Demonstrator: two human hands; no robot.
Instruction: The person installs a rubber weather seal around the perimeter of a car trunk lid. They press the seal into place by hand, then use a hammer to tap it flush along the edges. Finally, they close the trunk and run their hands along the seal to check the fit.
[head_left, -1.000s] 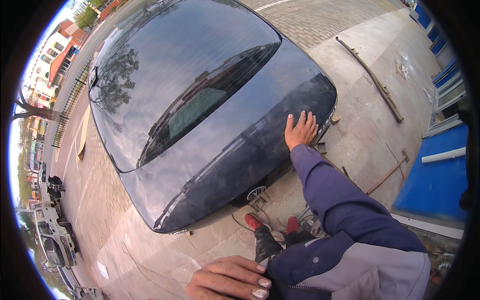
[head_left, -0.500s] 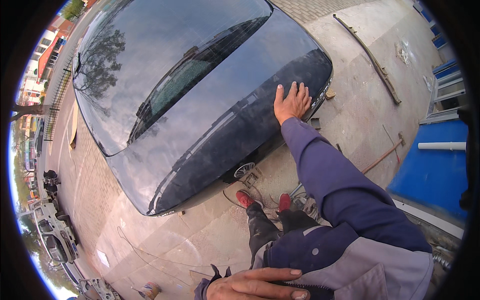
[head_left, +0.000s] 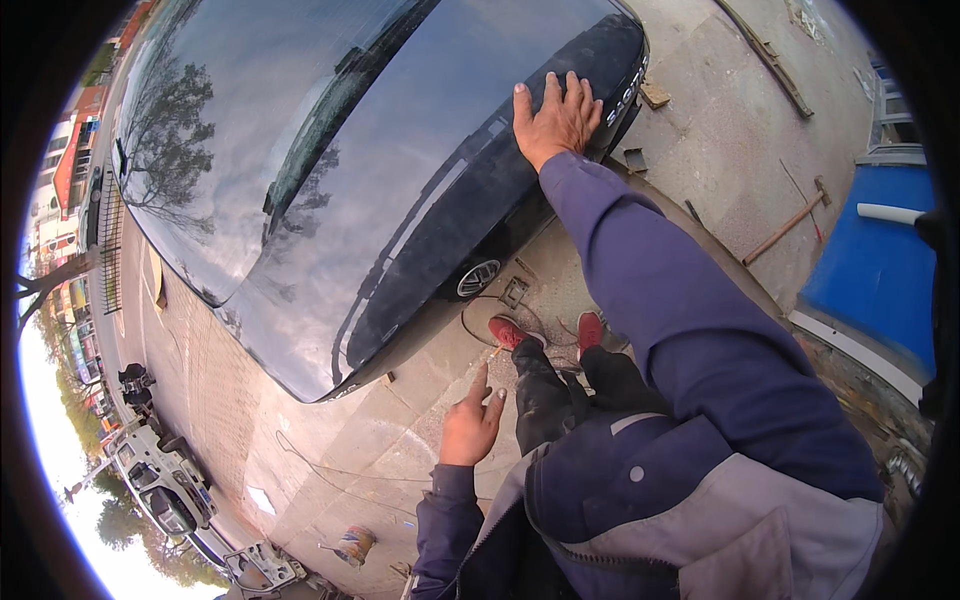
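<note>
Spread flat, my right hand (head_left: 562,116) rests on the dark, glossy trunk lid (head_left: 440,150) of a car, near its rear edge and the silver letters on the right. My left hand (head_left: 470,425) is raised below the car's rear, its index finger stretched out and the thumb apart from it. The other fingers look curled, and I see nothing held in them. A small thin orange-and-pale thing (head_left: 495,352) shows just beyond the index fingertip; whether it touches the hand I cannot tell. A round emblem (head_left: 478,278) sits on the car's rear face.
My red shoes (head_left: 507,331) stand on concrete behind the car, with a cable near them. To the right lie a long-handled hammer (head_left: 785,222), a long dark strip (head_left: 765,55) and a small block (head_left: 655,96). A can (head_left: 355,545) and a stripped vehicle body (head_left: 160,485) are at lower left.
My left hand has risen from the lower edge toward the car, index finger now pointing away from me. My right hand stays on the trunk lid while the view has shifted.
</note>
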